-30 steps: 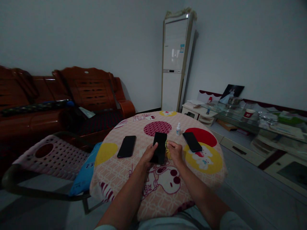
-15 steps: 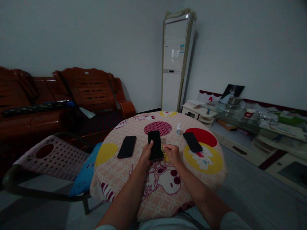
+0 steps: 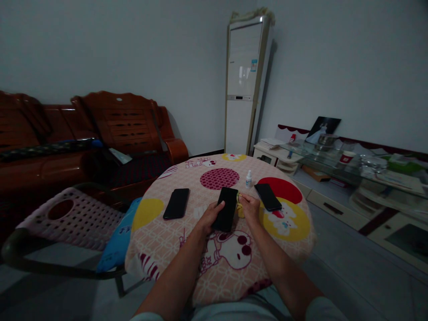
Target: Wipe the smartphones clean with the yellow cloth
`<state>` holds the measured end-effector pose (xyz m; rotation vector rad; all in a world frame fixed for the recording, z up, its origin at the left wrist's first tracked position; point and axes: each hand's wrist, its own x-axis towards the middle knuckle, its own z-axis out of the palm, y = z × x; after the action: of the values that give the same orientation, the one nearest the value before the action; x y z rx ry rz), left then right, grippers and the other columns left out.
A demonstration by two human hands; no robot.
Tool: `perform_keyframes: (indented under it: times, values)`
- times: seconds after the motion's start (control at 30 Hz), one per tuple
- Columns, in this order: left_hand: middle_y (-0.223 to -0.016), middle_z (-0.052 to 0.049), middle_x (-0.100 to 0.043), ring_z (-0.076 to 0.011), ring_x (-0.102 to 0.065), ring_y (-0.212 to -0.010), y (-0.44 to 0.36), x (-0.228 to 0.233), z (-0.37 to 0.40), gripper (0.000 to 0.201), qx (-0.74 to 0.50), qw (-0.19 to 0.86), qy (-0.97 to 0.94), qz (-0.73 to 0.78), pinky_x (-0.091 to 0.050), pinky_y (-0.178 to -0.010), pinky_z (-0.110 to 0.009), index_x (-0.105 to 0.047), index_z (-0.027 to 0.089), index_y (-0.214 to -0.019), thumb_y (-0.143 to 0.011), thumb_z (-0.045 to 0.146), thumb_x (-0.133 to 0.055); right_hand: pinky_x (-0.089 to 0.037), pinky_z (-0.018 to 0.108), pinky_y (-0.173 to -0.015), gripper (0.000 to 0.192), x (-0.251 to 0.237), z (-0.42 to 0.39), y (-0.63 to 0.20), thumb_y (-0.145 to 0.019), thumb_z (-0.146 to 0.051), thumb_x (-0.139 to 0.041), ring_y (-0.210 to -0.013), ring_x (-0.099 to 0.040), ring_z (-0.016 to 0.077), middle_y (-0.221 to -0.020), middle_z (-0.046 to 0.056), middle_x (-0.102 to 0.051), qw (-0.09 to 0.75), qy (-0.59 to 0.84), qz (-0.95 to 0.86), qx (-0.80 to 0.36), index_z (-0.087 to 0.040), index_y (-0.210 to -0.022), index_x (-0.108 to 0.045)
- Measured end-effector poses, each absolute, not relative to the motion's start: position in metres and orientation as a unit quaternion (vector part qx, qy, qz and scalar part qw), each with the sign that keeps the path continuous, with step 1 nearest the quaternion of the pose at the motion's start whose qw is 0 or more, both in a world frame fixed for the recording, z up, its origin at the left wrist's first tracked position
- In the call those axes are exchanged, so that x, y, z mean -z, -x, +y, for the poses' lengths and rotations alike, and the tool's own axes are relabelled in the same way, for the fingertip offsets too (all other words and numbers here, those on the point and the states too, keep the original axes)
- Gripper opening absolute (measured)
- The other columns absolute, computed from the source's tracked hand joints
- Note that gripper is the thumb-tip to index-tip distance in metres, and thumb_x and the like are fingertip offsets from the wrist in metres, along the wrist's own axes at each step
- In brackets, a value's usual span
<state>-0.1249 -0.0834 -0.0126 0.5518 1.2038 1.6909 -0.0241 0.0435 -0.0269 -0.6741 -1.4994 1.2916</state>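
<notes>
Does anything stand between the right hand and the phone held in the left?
Only the yellow cloth pinched in the right hand, at the right edge of the held phone. Nothing else visible is between them; the white bottle stands farther back.

Slants the left forearm in from seven o'clock and the right forearm from five. Grips with the left hand, thumb laid over toward two o'clock. Pinches with the right hand, near at three o'clock, fingertips directed toward ten.
</notes>
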Motion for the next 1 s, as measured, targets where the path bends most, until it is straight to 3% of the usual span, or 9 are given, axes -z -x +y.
perform_keyframes:
  times: [0.3, 0.67, 0.8, 1.0]
  values:
    - [-0.070, -0.005, -0.068, -0.0164, -0.065, -0.056, 0.147, 0.019, -0.080, 0.034, -0.791, 0.349, -0.093, 0.493, -0.054, -0.057, -0.028, -0.063, 0.012, -0.090, -0.074, 0.041, -0.071, -0.055, 0.034, -0.070, 0.026, 0.029, 0.008, 0.033, -0.066, -0.031, -0.067, -0.074, -0.071, 0.0243, -0.083, 0.006, -0.076, 0.371, 0.206, -0.668, -0.612, -0.017, -0.084, -0.078]
    - [-0.075, -0.003, -0.067, -0.0170, -0.067, -0.067, 0.151, 0.021, -0.078, 0.036, -0.831, 0.216, -0.047, 0.510, -0.054, -0.061, -0.027, -0.062, 0.017, -0.088, -0.078, 0.052, -0.064, -0.050, 0.025, -0.050, 0.025, 0.033, -0.003, 0.041, -0.056, -0.031, -0.070, -0.055, -0.065, 0.0183, -0.066, 0.003, -0.073, 0.356, 0.256, -0.577, -0.689, -0.015, -0.075, -0.076]
    - [-0.086, -0.005, -0.069, -0.0175, -0.067, -0.079, 0.146, 0.019, -0.075, 0.037, -0.841, 0.223, -0.085, 0.486, -0.054, -0.066, -0.027, -0.064, 0.018, -0.089, -0.081, 0.054, -0.060, -0.046, 0.024, -0.044, 0.023, 0.030, -0.002, 0.040, -0.055, -0.030, -0.069, -0.047, -0.060, 0.0153, -0.060, 0.001, -0.069, 0.360, 0.283, -0.510, -0.728, -0.015, -0.073, -0.072]
    - [-0.074, -0.004, -0.067, -0.0150, -0.066, -0.069, 0.137, 0.013, -0.076, 0.026, -0.803, 0.337, -0.165, 0.463, -0.053, -0.061, -0.023, -0.063, 0.013, -0.079, -0.071, 0.033, -0.076, -0.046, 0.023, -0.045, 0.024, 0.024, 0.024, 0.031, -0.056, -0.027, -0.067, -0.046, -0.058, 0.0131, -0.060, 0.000, -0.068, 0.447, 0.294, -0.432, -0.726, -0.016, -0.077, -0.068]
